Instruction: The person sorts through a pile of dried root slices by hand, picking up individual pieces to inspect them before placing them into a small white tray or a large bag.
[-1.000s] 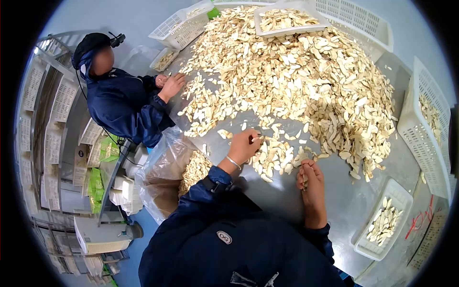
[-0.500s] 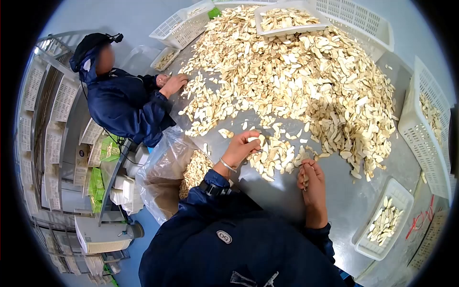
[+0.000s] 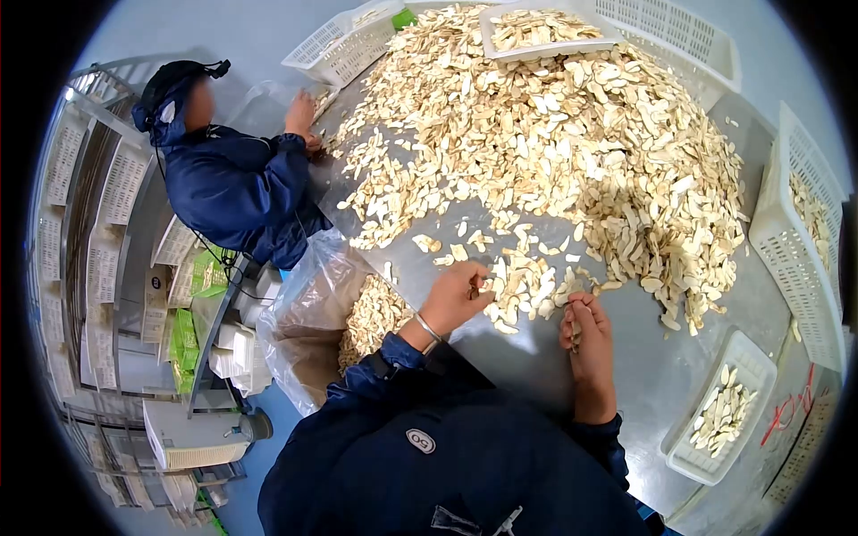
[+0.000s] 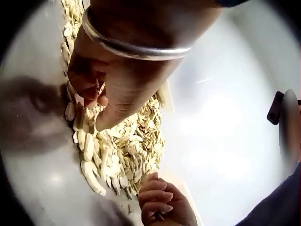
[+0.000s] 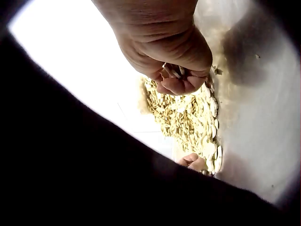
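Little can be read here. A small white oval patch (image 3: 419, 440) on the back of the dark blue jacket (image 3: 465, 464) carries two rounded characters, perhaps "OG" or "00", too small to be sure of. Red marks (image 3: 785, 414) stand on the worktop's (image 3: 643, 375) edge at the lower right, blurred past reading. The green packets (image 3: 183, 339) and white boxes (image 3: 237, 344) on the shelves at the left bear print that is too small to make out.

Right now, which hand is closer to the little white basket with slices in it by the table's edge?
Right. The right hand holds slices a short way left of the little white basket; the left hand is farther left, beyond the small pile.
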A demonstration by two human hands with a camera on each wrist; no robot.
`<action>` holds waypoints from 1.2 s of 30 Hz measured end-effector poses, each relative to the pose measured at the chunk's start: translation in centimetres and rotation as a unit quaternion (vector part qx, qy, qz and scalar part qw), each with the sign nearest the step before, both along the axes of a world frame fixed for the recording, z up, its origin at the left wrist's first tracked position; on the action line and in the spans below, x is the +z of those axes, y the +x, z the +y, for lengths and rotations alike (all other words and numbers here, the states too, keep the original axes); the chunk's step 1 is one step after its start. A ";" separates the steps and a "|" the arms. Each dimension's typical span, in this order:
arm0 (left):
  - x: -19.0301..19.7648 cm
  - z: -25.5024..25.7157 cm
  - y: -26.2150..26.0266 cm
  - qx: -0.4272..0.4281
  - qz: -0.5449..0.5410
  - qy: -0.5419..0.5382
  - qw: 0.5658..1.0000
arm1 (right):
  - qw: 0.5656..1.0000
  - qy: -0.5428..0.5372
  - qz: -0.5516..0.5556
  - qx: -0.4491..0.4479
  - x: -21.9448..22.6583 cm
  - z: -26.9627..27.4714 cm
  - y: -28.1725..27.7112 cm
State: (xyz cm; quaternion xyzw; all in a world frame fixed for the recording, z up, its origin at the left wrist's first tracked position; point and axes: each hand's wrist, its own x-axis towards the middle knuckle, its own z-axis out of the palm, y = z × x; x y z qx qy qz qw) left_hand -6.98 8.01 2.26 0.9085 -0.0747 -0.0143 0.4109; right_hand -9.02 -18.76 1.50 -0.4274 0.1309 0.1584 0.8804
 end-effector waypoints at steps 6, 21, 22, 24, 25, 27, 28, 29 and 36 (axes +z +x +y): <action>-1.7 1.9 0.4 0.088 -0.085 -0.004 0.992 | 1.000 -0.005 0.009 -0.007 0.0 0.1 -0.1; -0.3 2.2 0.3 0.000 -0.042 0.240 0.970 | 1.000 0.001 -0.004 0.001 -0.4 0.1 0.0; 0.0 2.1 0.4 0.011 -0.035 0.231 0.972 | 1.000 0.001 -0.005 0.001 -0.4 0.0 0.0; 0.7 1.7 0.4 0.031 -0.020 0.211 0.977 | 1.000 -0.002 -0.005 -0.005 -0.1 0.0 0.0; 0.7 1.8 0.4 0.038 0.016 0.149 0.988 | 1.000 -0.004 -0.005 -0.008 0.0 0.0 0.0; 0.6 2.2 0.3 0.053 0.089 0.022 0.994 | 1.000 -0.006 -0.001 -0.009 0.0 0.0 0.0; 0.0 2.4 0.3 0.045 0.103 -0.035 0.993 | 1.000 -0.007 0.000 -0.008 0.0 0.1 0.0; -0.9 2.8 0.3 0.037 0.116 -0.092 0.988 | 1.000 -0.008 -0.002 -0.009 0.0 0.1 0.0; -2.4 2.9 0.4 0.046 0.155 -0.250 0.955 | 1.000 -0.016 -0.001 -0.012 0.0 0.1 -0.1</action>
